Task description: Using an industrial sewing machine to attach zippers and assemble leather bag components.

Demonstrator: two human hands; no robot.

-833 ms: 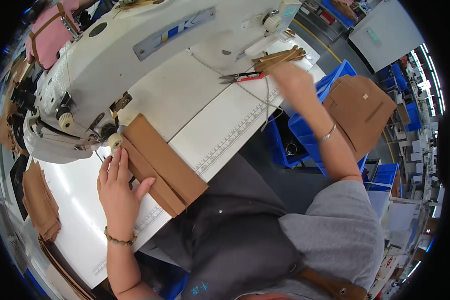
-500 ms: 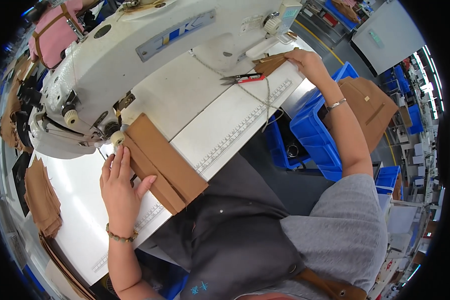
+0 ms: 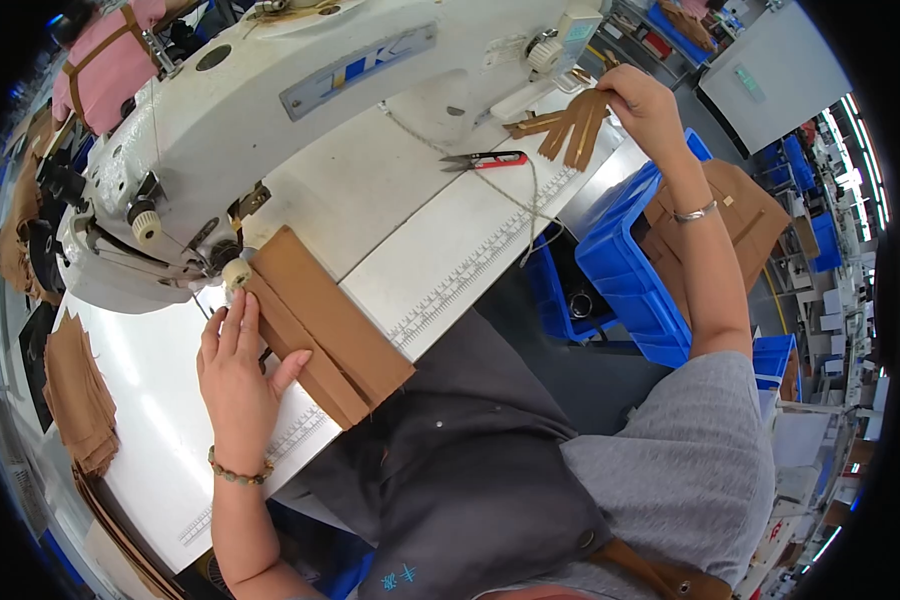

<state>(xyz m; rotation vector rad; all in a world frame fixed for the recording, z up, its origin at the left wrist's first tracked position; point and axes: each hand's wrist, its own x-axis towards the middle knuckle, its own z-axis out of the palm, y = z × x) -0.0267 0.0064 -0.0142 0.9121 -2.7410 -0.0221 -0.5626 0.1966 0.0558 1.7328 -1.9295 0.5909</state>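
Note:
My left hand (image 3: 240, 370) lies with its fingers stretched out and its thumb apart, fingertips at the edge of a folded brown panel (image 3: 330, 325). The panel lies under the head of a white sewing machine (image 3: 240, 120), and its near end reaches past the table edge. Up at the far right, my right hand (image 3: 645, 108) is closed on a bunch of brown strips (image 3: 577, 125), pinched at one end, the loose ends fanning down. More brown strips (image 3: 533, 125) lie on the table beside them. Red-and-black thread snips (image 3: 485, 160) rest nearby.
A grey cord (image 3: 420, 137) trails over the white table, past a printed ruler (image 3: 460, 272). Stacked brown pieces (image 3: 78, 395) lie at left. Blue bins (image 3: 625, 260) stand at right, one with brown panels (image 3: 725, 225). A person in pink (image 3: 105, 70) sits beyond the machine.
My right hand has lifted a bunch of strips off the table, moving up and slightly right; they now hang fanned out. My left hand and the folded panel have stayed in place.

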